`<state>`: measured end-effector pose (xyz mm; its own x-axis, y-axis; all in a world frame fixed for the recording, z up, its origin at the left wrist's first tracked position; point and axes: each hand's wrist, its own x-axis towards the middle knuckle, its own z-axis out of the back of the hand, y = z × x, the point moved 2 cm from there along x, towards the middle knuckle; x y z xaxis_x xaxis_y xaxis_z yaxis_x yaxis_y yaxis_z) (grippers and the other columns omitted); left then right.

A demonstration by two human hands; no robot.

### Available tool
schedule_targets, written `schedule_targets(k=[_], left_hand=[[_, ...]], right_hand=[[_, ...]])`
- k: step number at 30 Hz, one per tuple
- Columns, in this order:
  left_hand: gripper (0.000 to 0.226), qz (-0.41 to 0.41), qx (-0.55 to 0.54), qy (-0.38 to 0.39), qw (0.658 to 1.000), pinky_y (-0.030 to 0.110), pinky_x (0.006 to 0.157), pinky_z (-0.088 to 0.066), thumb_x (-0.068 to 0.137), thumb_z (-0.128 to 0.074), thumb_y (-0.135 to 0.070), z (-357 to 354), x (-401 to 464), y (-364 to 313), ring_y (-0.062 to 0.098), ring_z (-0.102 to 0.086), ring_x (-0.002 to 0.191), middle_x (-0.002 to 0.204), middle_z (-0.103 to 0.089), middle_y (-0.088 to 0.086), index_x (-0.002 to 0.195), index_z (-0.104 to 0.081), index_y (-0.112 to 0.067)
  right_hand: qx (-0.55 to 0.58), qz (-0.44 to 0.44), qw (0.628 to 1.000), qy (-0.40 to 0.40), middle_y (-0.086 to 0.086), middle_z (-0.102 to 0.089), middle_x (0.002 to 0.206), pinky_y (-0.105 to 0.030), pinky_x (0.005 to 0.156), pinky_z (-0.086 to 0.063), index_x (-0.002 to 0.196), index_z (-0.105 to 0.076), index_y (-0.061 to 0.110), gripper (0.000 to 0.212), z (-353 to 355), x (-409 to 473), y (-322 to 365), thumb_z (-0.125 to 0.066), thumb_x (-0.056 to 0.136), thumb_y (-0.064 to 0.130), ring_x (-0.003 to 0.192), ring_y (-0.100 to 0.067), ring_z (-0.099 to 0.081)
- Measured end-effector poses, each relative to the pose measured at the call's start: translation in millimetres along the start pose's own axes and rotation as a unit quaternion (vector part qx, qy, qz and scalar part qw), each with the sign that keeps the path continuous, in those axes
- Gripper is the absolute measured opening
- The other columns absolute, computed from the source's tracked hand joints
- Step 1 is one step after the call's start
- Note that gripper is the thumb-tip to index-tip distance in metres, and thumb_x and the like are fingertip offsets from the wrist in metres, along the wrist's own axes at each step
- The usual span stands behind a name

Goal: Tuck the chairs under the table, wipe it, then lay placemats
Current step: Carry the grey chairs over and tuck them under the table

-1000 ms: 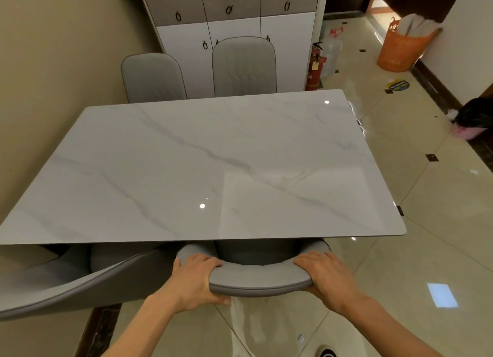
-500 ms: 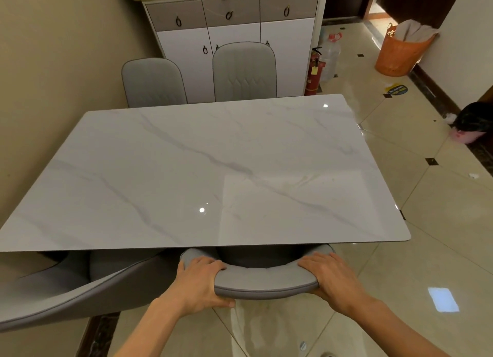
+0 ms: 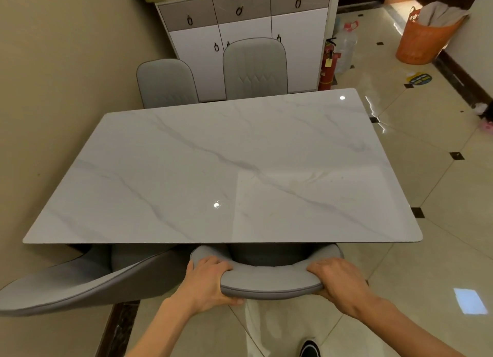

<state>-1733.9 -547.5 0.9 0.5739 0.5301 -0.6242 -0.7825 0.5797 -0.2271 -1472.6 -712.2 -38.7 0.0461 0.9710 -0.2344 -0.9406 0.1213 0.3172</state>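
Marble table (image 3: 213,169) beside beige wall | left hand (image 3: 206,283) and right hand (image 3: 337,280) curl fingers over top of near chair (image 3: 269,279), clamped at each end | chair seat under table's near edge | four chairs: second (image 3: 80,284) angled at near-left corner, two (image 3: 166,83) (image 3: 254,68) at far edge | cabinet (image 3: 245,30) beyond table

Head view — high, angled down, close over the table (image 3: 224,169).
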Motion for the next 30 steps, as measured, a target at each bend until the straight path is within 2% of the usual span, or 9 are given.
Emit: schedule_targets(k=[4,8,11,14,20,23,25,27,30], left_hand=[[0.088,0.005,0.008,0.009,1.0,0.043,0.114,-0.023,0.058,-0.057,-0.089,-6.4,-7.5,-5.0,0.013,-0.039,0.125,0.128,-0.048,-0.012,0.131,-0.048,-0.04],[0.107,-0.007,0.026,0.01,1.0,0.041,0.114,-0.02,0.046,-0.035,-0.097,-11.1,-11.5,-2.1,0.013,-0.039,0.126,0.129,-0.048,-0.011,0.135,-0.048,-0.039],[0.113,-0.021,0.025,0.003,0.999,0.042,0.116,-0.016,0.042,-0.033,-0.095,-4.1,-8.8,3.2,0.014,-0.037,0.13,0.134,-0.047,-0.01,0.138,-0.045,-0.039],[0.105,-0.033,0.05,0.003,0.998,0.041,0.113,-0.025,0.05,-0.045,-0.095,-5.1,-2.3,8.0,0.017,-0.041,0.128,0.133,-0.049,-0.008,0.138,-0.047,-0.037],[0.081,-0.069,0.052,-0.027,0.996,0.045,0.106,-0.035,0.071,-0.055,-0.084,-15.3,3.0,5.8,0.023,-0.048,0.119,0.125,-0.054,-0.002,0.131,-0.052,-0.03],[0.073,-0.11,0.014,-0.045,0.993,0.048,0.11,-0.034,0.08,-0.059,-0.073,-5.2,-17.5,26.0,0.023,-0.047,0.123,0.13,-0.053,0.0,0.135,-0.046,-0.027],[0.075,-0.118,-0.012,-0.079,0.99,0.051,0.12,-0.02,0.085,-0.058,-0.067,5.5,-39.1,59.0,0.021,-0.04,0.136,0.145,-0.045,0.0,0.144,-0.038,-0.027],[0.081,-0.092,-0.01,-0.129,0.987,0.047,0.124,-0.006,0.087,-0.05,-0.07,19.5,-63.4,116.0,0.018,-0.025,0.147,0.158,-0.032,-0.001,0.152,-0.028,-0.027],[0.092,-0.001,0.015,-0.194,0.981,0.046,0.124,-0.004,0.082,-0.023,-0.082,32.9,-83.2,217.8,0.018,-0.02,0.149,0.16,-0.03,0.0,0.154,-0.028,-0.025]], right_hand=[[-0.032,0.02,0.999,0.012,0.006,-0.067,0.099,-0.027,0.067,-0.029,0.097,-0.062,0.029,0.019,12.1,-3.4,4.3,-0.064,0.084,0.043,0.092,-0.016,-0.063],[-0.092,0.023,0.995,0.025,0.015,-0.058,0.061,-0.021,0.05,-0.023,0.067,-0.056,0.035,0.039,3.4,-6.7,3.2,-0.084,0.045,0.051,0.053,-0.006,-0.057],[-0.074,0.022,0.997,0.028,0.011,-0.066,0.084,-0.028,0.058,-0.038,0.088,-0.06,0.033,0.027,1.6,-6.7,9.3,-0.073,0.07,0.049,0.076,-0.013,-0.065],[-0.087,0.014,0.994,0.06,0.011,-0.063,0.107,-0.03,0.068,-0.036,0.107,-0.056,0.031,0.024,11.4,-3.8,10.6,-0.054,0.087,0.044,0.098,-0.016,-0.061],[-0.052,-0.091,0.993,0.048,0.016,-0.06,0.127,-0.024,0.084,-0.043,0.127,-0.055,0.039,0.041,22.3,-13.0,25.1,-0.063,0.087,0.045,0.116,-0.011,-0.056],[-0.097,-0.153,0.98,0.086,0.015,-0.056,0.128,-0.02,0.086,-0.042,0.132,-0.048,0.037,0.052,25.3,-14.7,55.5,-0.059,0.086,0.058,0.114,-0.008,-0.054],[-0.099,-0.188,0.972,0.1,0.017,-0.055,0.12,-0.016,0.08,-0.041,0.13,-0.046,0.036,0.064,33.2,-10.7,83.6,-0.057,0.078,0.072,0.103,-0.003,-0.053],[-0.061,-0.197,0.971,0.122,0.017,-0.054,0.122,-0.018,0.086,-0.043,0.133,-0.043,0.036,0.081,39.6,0.8,126.7,-0.054,0.067,0.083,0.104,-0.003,-0.051],[0.002,-0.164,0.981,0.106,0.015,-0.05,0.132,-0.021,0.097,-0.042,0.14,-0.038,0.034,0.092,39.1,28.4,195.3,-0.045,0.066,0.088,0.116,-0.004,-0.05]])
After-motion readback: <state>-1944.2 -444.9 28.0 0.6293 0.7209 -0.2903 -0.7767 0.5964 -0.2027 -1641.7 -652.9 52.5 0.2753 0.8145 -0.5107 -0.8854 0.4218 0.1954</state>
